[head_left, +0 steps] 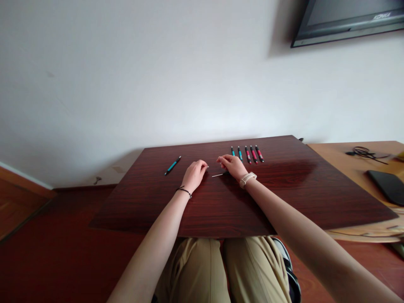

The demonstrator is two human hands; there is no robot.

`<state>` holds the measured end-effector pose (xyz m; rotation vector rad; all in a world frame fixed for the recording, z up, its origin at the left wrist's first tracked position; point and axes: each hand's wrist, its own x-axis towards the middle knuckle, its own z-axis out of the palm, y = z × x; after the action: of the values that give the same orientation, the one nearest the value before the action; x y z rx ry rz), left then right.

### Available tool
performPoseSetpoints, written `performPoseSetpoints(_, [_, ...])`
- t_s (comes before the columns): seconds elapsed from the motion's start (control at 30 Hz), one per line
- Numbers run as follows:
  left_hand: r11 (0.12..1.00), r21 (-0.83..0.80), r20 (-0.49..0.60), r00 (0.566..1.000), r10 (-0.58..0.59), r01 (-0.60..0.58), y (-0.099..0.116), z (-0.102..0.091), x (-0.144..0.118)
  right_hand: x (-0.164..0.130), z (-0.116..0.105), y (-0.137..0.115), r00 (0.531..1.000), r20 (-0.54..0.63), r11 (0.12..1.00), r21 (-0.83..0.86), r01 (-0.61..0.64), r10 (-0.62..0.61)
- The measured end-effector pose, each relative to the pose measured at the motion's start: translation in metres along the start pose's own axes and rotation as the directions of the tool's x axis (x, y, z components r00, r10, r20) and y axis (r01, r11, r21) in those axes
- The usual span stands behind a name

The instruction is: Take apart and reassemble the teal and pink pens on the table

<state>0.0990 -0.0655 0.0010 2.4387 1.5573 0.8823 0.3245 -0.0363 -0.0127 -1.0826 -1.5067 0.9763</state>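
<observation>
Over the middle of the dark red-brown table [202,214], my left hand [195,173] has thumb and fingers pressed together; whatever they pinch is too small to make out. My right hand [234,167], with a light watch on the wrist, is closed in a similar pinch a short way to the right. Its contents are not clear either. A thin grey rod like a pen refill [217,175] lies just below the right fingertips, its dark end partly covered by that hand. To the left of my left hand rests a teal and black pen [173,166].
Behind my right hand, two teal pens [240,154] and three red pens [253,154] lie in a row. A wooden side table [334,158] at the right bears a black cable [362,152] and a flat dark device [387,186]. A television [347,25] hangs above.
</observation>
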Motion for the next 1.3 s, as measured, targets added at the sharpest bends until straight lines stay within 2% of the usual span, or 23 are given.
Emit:
performPoseSetpoints(0.13, [0.999,-0.043,-0.051,0.998,-0.028,0.026,-0.003,-0.004,0.0,0.002,-0.001,0.005,1.0,0.002,1.0,-0.02,0.017,-0.017])
performPoseSetpoints(0.33, [1.0,-0.004,-0.078,0.997,0.005,-0.005,-0.006,-0.004,0.003,0.005,0.001,0.011,0.999,0.034,0.994,0.109,-0.024,0.02])
performPoseSetpoints(0.43, [0.999,0.029,-0.058,0.998,0.029,-0.027,-0.006,-0.002,0.007,0.004,0.004,0.01,1.0,0.018,0.991,0.131,0.005,-0.007])
performPoseSetpoints(0.67, [0.987,0.149,0.001,0.999,0.051,-0.051,-0.005,0.001,0.016,0.004,0.008,0.004,0.993,0.002,0.993,-0.013,0.121,-0.121])
performPoseSetpoints(0.97, [0.978,0.192,0.06,0.996,0.067,-0.077,-0.009,0.009,0.019,0.007,0.006,0.006,0.985,-0.028,0.973,-0.164,0.164,-0.171])
performPoseSetpoints(1.13, [0.982,0.181,0.058,0.997,0.052,-0.062,-0.009,0.01,0.019,0.007,0.005,0.006,0.966,-0.034,0.928,-0.29,0.236,-0.256])
performPoseSetpoints(1.3, [0.984,0.166,0.054,0.997,0.054,-0.062,-0.009,0.01,0.019,0.006,0.004,0.009,0.98,0.019,0.949,-0.246,0.195,-0.196])
